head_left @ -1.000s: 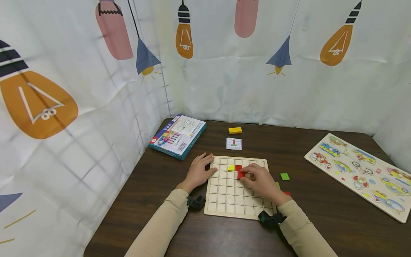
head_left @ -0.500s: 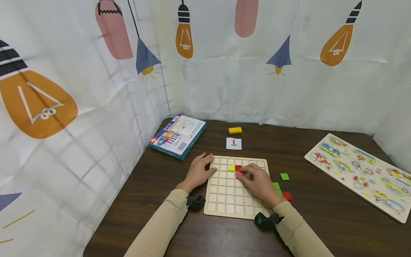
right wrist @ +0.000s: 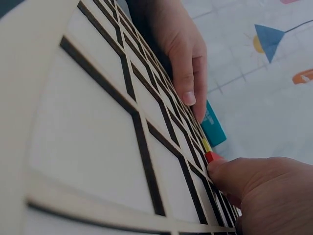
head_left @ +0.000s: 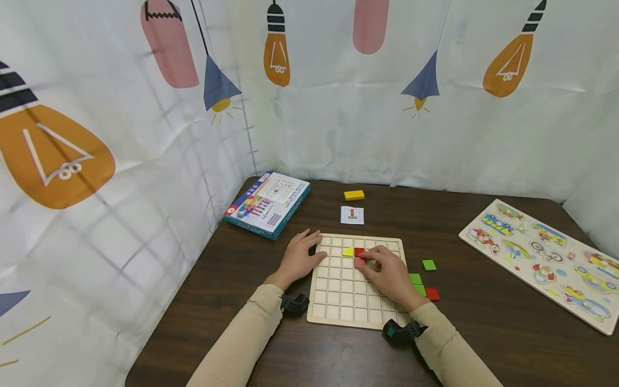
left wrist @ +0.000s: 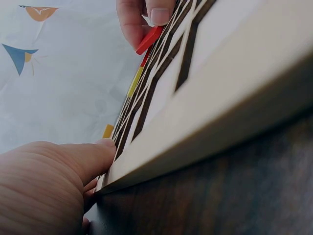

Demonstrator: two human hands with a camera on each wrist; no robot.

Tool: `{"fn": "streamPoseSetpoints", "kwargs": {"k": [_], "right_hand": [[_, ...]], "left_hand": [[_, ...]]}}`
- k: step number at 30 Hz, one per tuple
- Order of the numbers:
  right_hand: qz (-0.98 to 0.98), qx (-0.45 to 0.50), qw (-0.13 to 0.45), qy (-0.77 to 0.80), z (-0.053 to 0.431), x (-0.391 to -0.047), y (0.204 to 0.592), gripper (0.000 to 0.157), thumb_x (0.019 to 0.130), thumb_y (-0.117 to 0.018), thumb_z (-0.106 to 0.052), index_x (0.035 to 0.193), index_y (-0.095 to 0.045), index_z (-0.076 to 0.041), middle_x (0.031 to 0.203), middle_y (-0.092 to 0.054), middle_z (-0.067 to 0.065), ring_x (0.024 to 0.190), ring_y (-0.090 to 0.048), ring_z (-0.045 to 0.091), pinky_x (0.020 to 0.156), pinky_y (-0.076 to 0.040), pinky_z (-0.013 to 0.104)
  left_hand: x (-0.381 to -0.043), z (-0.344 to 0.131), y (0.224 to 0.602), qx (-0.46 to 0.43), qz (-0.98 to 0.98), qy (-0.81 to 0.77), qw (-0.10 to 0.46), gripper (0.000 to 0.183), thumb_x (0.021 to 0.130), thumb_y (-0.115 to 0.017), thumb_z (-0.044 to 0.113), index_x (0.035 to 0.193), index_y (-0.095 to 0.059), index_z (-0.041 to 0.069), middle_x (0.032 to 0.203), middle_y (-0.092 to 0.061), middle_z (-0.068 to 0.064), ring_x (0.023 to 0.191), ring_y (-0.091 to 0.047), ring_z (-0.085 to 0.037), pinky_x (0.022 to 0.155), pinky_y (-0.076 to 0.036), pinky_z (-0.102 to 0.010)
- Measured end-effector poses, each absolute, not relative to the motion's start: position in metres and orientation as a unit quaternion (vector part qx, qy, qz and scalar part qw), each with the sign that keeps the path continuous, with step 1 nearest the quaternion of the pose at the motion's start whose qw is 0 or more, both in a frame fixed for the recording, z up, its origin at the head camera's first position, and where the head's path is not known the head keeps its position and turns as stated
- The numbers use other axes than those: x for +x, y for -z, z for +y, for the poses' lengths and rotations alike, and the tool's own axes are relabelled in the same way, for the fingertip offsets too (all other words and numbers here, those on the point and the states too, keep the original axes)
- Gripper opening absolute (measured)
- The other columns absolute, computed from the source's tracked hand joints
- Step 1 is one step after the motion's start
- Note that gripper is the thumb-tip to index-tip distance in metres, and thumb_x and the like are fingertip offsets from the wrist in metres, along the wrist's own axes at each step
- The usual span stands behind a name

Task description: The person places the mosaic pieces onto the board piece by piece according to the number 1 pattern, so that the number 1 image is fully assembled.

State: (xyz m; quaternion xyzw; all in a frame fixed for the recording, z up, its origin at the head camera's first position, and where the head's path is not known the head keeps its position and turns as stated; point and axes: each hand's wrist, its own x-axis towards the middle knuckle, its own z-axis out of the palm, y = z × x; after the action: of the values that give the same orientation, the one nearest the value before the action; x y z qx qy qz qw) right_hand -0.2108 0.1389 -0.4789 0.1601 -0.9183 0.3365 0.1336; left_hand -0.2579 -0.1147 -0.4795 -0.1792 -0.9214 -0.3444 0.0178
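Observation:
In the head view a wooden grid board lies on the dark table. My right hand is over its upper right part, pinching a square red tile between thumb and fingers. The left wrist view shows this red tile tilted, one edge close to the grid. Just beyond it a second red tile sits in a cell, with a yellow piece in the cell to its left. My left hand rests along the board's left edge, fingers extended and the thumb on the rim.
Green tiles and a red tile lie right of the board, another green tile farther out. Behind are a pattern card, a yellow block and a boxed game. A picture puzzle board lies far right.
My right hand has shifted slightly left with the red tile, which now tilts below the other red tile. Its forearm has moved left, uncovering tiles beside the board. The left hand stays put.

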Motion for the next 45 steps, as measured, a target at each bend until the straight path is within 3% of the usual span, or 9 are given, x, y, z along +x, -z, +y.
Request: {"fn": "streamPoseSetpoints", "kwargs": {"k": [31,45], "right_hand": [[-0.923,0.139,0.109,-0.342,0.1397,-0.2104,0.4810,0.026,0.083,-0.080,-0.021,0.108,-0.076,-0.015,0.097,-0.059,-0.006,0.072,-0.045,0.012,0.059,-0.036,0.026],[-0.895,0.162,0.139,-0.392,0.1480,-0.2043,0.4715,0.023,0.086,-0.076,-0.017,0.109,-0.075,-0.012,0.097,-0.065,-0.004,0.071,-0.049,0.011,0.059,-0.044,0.024]], "left_hand": [[-0.2574,-0.1141,0.4773,-0.178,-0.923,0.342,0.016,0.055,0.094,-0.067,0.029,0.142,-0.052,0.008,0.152,-0.042,-0.004,0.147,-0.025,-0.026,0.122,-0.012,-0.048],[-0.2582,-0.1141,0.4775,-0.175,-0.922,0.345,0.018,0.054,0.094,-0.067,0.029,0.142,-0.053,0.008,0.152,-0.042,-0.003,0.147,-0.024,-0.027,0.121,-0.013,-0.050]]}}
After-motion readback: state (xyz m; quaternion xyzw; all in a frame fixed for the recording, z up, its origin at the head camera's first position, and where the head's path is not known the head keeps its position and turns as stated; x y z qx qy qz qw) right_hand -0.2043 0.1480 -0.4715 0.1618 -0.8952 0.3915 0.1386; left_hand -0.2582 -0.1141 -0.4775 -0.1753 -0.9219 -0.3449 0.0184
